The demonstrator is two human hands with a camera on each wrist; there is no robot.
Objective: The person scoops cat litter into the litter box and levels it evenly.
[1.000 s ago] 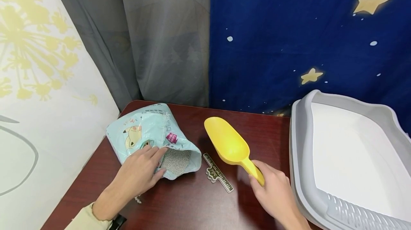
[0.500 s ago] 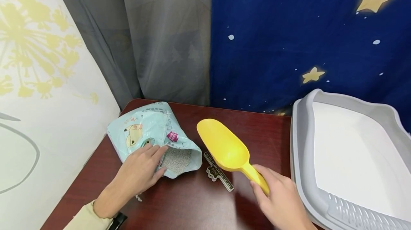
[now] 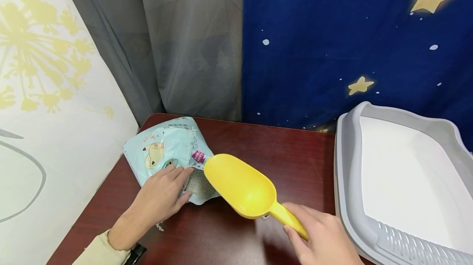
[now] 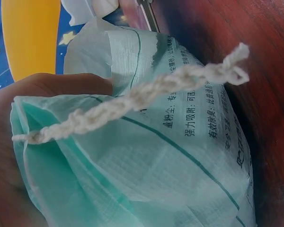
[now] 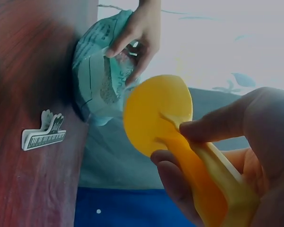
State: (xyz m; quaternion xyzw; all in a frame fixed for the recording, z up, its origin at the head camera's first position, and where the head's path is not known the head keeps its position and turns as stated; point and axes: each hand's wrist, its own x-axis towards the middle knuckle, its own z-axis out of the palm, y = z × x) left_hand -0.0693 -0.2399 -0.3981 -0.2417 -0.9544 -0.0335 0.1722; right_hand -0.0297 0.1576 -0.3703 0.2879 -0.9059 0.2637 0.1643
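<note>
An opened pale-blue bag (image 3: 177, 141) of grey cat litter (image 3: 199, 186) lies on the table, its mouth toward the right. My left hand (image 3: 160, 195) pinches the bag's rim, thumb under the opening and fingers over it. In the left wrist view a knotted white cord (image 4: 132, 97) hangs from the bag's edge. My right hand (image 3: 323, 232) grips the handle of a yellow scoop (image 3: 244, 187), held above the table. The scoop's tip overlaps the bag's mouth in the head view; whether they touch I cannot tell. No litter shows in the scoop's bowl.
A grey litter tray (image 3: 349, 183) with a white inside stands at the right. A piano-patterned clip (image 5: 45, 135) lies on the dark red table (image 3: 295, 146), mostly hidden by the scoop in the head view. Curtains hang behind; a patterned white surface (image 3: 74, 133) borders the left.
My right hand has brought the scoop left and nearer, from beside the clip to the bag's mouth, covering most of the clip. My left hand keeps its hold on the bag.
</note>
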